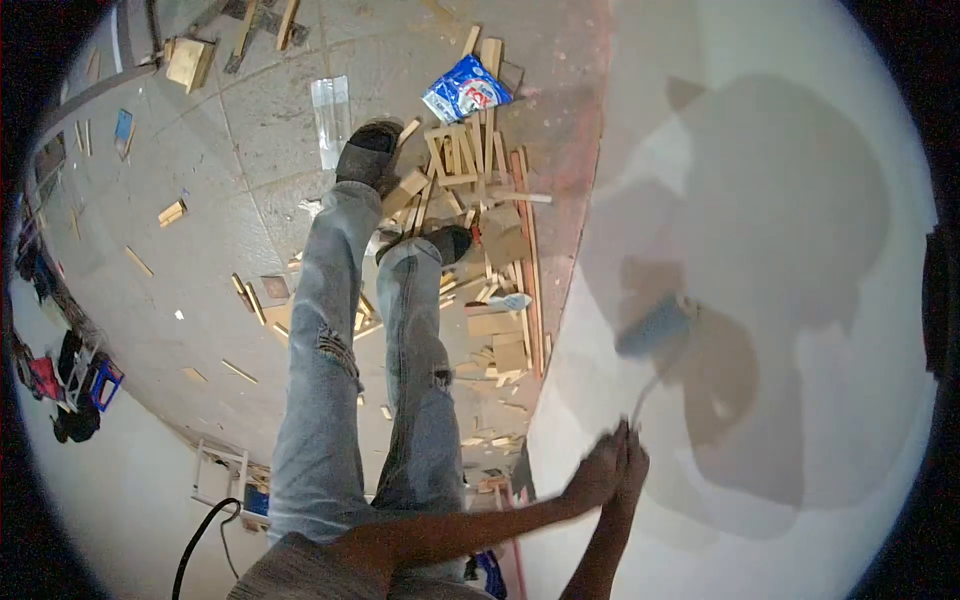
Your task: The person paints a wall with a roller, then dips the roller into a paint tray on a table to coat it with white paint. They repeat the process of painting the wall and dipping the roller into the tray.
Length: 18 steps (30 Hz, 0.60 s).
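Head view. A paint roller (pixel 655 325) is at the white wall (pixel 860 400), right of the floor (pixel 190 290). Its blue-grey sleeve is tilted, upper end to the right, and slightly blurred; whether it touches the wall cannot be told. The thin metal rod (pixel 655 380) runs from the sleeve's right end down to the two hands.

Left hand (pixel 595 474): arm reaches across from the lower left; fingers closed around the roller's handle end. Right hand (pixel 633 468): arm rises from the bottom edge; fingers also closed there, the hand just beside the left one and touching it. Separate fingers are too dark and blurred to make out. Most of the handle is hidden by the hands.

Large overlapping shadows (pixel 790 200) lie on the wall around and above the roller.

Below, the wearer stands in ripped jeans (pixel 325 370) and dark shoes (pixel 367 152). Wood offcuts (pixel 508 352) are heaped around the shoes and along the wall's foot, others scattered on the floor. A blue packet (pixel 467 90) lies on the upper part of the heap. A clear plastic strip (pixel 331 122) lies left of it. A black cable (pixel 192 540) curves at the lower left, near a pale frame (pixel 219 474).
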Available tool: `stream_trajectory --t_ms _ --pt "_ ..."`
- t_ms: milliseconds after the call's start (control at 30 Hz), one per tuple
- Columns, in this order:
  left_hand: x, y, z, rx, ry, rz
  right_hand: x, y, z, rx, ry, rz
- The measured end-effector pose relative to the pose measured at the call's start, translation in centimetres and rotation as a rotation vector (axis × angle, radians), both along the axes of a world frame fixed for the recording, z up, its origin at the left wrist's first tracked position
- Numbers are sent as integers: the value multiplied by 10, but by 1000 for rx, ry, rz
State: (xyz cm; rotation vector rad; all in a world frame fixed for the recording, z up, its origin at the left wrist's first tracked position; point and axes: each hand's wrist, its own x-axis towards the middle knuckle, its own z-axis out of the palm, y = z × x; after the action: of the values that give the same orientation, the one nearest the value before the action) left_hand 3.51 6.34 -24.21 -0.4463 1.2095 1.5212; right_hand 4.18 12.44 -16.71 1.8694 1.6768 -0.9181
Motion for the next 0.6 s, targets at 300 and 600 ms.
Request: stream_trajectory --t_ms 300,600 --pt "47 -3 -23 155 -121 219 39 -9 -69 67 235 -103" --pt "-70 -17 -169 -20 298 -104 -46 -11 -231 -96 558 -462"
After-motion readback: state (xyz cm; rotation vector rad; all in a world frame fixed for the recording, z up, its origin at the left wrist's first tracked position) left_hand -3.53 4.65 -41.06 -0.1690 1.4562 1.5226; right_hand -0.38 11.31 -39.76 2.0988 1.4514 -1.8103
